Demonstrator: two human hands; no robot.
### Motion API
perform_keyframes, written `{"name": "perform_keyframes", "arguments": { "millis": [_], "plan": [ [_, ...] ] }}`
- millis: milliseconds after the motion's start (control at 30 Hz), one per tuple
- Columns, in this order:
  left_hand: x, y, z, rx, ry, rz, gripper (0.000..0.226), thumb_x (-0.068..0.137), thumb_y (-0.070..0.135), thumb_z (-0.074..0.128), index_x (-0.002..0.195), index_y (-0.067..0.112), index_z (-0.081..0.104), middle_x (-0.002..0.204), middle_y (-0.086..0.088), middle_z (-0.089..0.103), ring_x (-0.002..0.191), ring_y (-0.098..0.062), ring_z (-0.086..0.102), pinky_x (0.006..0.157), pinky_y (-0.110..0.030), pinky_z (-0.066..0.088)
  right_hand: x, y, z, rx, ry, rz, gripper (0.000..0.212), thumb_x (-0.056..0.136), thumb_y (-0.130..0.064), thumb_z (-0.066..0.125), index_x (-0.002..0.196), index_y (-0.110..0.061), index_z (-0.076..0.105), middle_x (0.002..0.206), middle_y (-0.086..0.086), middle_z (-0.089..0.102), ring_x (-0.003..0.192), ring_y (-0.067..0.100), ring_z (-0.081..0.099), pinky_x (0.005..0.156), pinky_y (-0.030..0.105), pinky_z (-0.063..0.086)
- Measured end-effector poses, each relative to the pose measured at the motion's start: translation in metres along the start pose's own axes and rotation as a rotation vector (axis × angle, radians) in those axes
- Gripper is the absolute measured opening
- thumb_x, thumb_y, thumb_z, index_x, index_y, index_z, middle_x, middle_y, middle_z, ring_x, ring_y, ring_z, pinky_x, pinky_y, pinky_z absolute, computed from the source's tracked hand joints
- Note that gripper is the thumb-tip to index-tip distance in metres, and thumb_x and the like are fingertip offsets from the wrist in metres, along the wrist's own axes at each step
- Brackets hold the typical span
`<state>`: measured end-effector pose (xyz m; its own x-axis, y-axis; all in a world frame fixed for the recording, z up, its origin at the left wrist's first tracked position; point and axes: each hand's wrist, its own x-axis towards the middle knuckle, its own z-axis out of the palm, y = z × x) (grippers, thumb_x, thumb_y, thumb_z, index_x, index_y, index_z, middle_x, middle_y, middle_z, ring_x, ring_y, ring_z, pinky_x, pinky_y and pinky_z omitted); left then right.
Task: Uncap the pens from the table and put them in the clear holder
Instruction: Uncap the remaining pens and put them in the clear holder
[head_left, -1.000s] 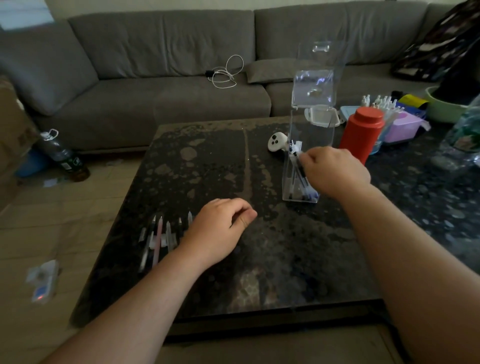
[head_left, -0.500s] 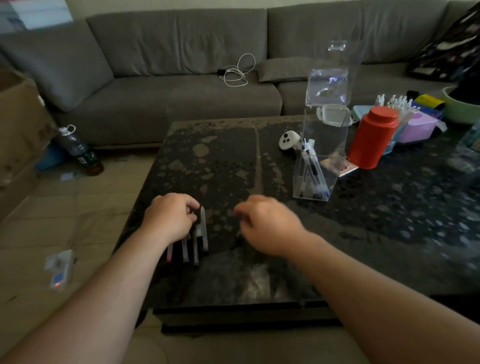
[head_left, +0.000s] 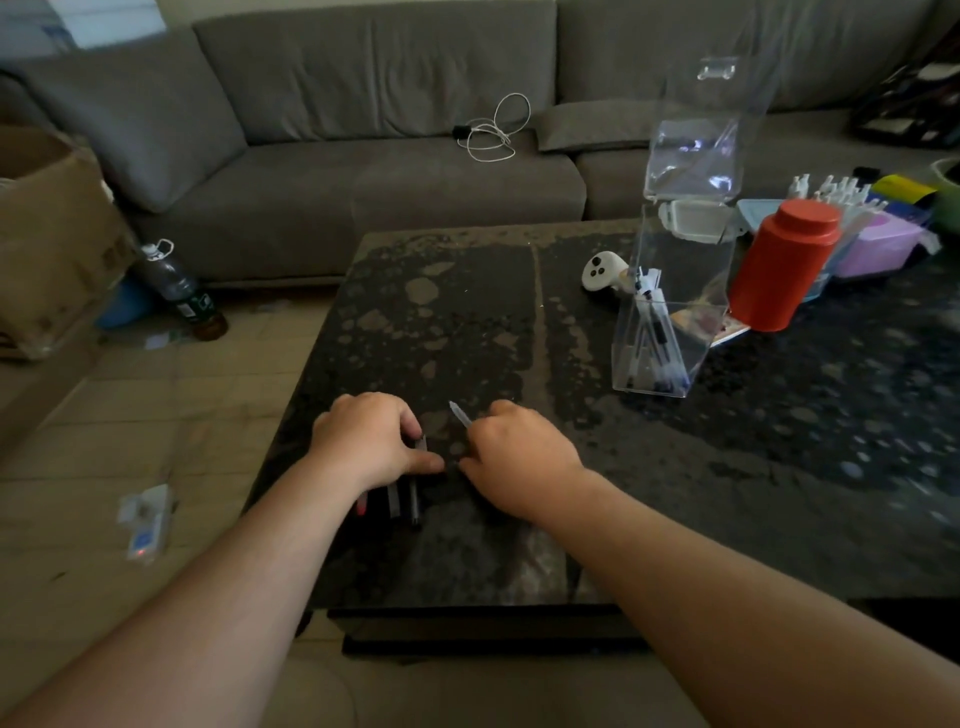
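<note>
Several pens (head_left: 395, 501) lie in a row near the table's front left; only their near ends show from under my left hand (head_left: 371, 441). That hand is curled over them, and a short grey pen end (head_left: 422, 441) shows between its forefinger and thumb. Just to the right, my right hand (head_left: 519, 457) is closed on one pen (head_left: 460, 413), whose pointed tip sticks up to the left. The two hands almost touch. The clear holder (head_left: 691, 312) stands at the far right with its lid up and several pens leaning inside.
A white controller (head_left: 602, 273) lies left of the holder, and a red canister (head_left: 784, 265) stands to its right with plastic boxes behind. The dark stone table (head_left: 467, 322) ends at a front edge near my forearms. A grey sofa runs behind, and a bottle and cardboard box sit on the floor at left.
My right hand left the holder and came back to the pens at the front, where it now grips one. My left hand slid onto the row of pens. The camera view shifted left.
</note>
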<state>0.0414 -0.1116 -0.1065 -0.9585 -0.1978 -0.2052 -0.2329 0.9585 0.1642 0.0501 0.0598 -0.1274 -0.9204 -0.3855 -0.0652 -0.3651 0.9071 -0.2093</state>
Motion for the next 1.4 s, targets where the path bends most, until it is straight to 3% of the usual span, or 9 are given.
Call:
{"name": "perform_keyframes", "arguments": {
  "millis": [133,300,467,567,667,833,1067,1267,1400],
  "plan": [
    [-0.002,0.006,0.002,0.019,-0.008,-0.006,0.047,0.069,0.058,0.091,0.110,0.042,0.073,0.115,0.006,0.067,0.118,-0.022,0.058,0.096,-0.045,0.055,0.000,0.010,-0.016,0.086,-0.039,0.129,0.034,0.096,-0.022,0.069,0.128,-0.018,0.058,0.115,0.008,0.062,0.090,0.021,0.060,0.075,0.034,0.052],
    [-0.007,0.006,0.000,0.039,-0.010,0.107,0.041,0.077,0.054,0.087,0.114,0.042,0.074,0.111,0.014,0.068,0.123,-0.020,0.053,0.103,-0.045,0.045,-0.007,0.027,-0.025,0.113,-0.122,0.165,0.045,0.095,-0.020,0.071,0.132,-0.015,0.047,0.101,0.004,0.056,0.088,0.023,0.060,0.073,0.036,0.051],
    [-0.019,0.014,-0.003,0.119,0.003,0.235,0.044,0.079,0.056,0.085,0.118,0.045,0.070,0.115,0.014,0.063,0.124,-0.020,0.047,0.101,-0.043,0.043,-0.012,0.044,-0.033,0.189,-0.175,0.221,0.036,0.100,-0.017,0.060,0.134,-0.014,0.046,0.123,0.012,0.060,0.105,0.028,0.061,0.088,0.041,0.053],
    [-0.022,0.017,-0.003,-0.035,0.021,0.252,0.039,0.084,0.049,0.083,0.119,0.045,0.065,0.117,0.011,0.060,0.118,-0.019,0.056,0.103,-0.041,0.050,-0.015,0.059,-0.036,0.264,-0.104,0.256,0.019,0.103,-0.027,0.051,0.120,-0.020,0.050,0.117,0.009,0.061,0.100,0.026,0.059,0.085,0.044,0.052],
    [-0.023,0.024,-0.001,-0.285,0.024,0.255,0.034,0.091,0.031,0.081,0.120,0.039,0.065,0.108,0.018,0.070,0.104,-0.004,0.066,0.096,-0.034,0.055,-0.020,0.071,-0.042,0.380,0.041,0.239,0.026,0.107,-0.046,0.042,0.110,-0.030,0.062,0.102,-0.003,0.064,0.091,0.019,0.062,0.077,0.042,0.053],
    [-0.026,0.034,0.000,-0.385,0.131,0.246,0.019,0.089,0.029,0.083,0.098,0.038,0.070,0.094,0.019,0.070,0.087,0.005,0.060,0.073,-0.018,0.043,-0.028,0.076,-0.045,0.276,0.282,-0.014,0.023,0.101,-0.047,0.058,0.116,-0.039,0.073,0.097,-0.011,0.060,0.093,0.012,0.060,0.080,0.034,0.053],
    [-0.029,0.040,0.002,-0.418,0.231,0.268,0.015,0.088,0.028,0.084,0.094,0.037,0.075,0.087,0.019,0.069,0.084,0.002,0.063,0.074,-0.022,0.051,-0.030,0.071,-0.047,0.118,0.296,-0.119,0.021,0.100,-0.049,0.058,0.113,-0.044,0.074,0.089,-0.014,0.051,0.085,0.010,0.056,0.064,0.027,0.045],
    [-0.031,0.043,0.002,-0.444,0.245,0.307,0.017,0.087,0.027,0.085,0.099,0.037,0.079,0.089,0.019,0.071,0.087,0.000,0.065,0.083,-0.027,0.057,-0.030,0.074,-0.047,0.124,0.293,-0.091,0.022,0.101,-0.050,0.058,0.114,-0.044,0.073,0.089,-0.016,0.047,0.085,0.008,0.050,0.061,0.022,0.035],
    [-0.029,0.043,0.004,-0.445,0.256,0.342,0.020,0.086,0.028,0.086,0.103,0.037,0.082,0.093,0.021,0.070,0.088,0.002,0.063,0.086,-0.024,0.054,-0.030,0.071,-0.046,0.116,0.295,-0.121,0.021,0.101,-0.049,0.056,0.112,-0.044,0.073,0.084,-0.016,0.045,0.086,0.009,0.055,0.062,0.024,0.039]
  ]
}}
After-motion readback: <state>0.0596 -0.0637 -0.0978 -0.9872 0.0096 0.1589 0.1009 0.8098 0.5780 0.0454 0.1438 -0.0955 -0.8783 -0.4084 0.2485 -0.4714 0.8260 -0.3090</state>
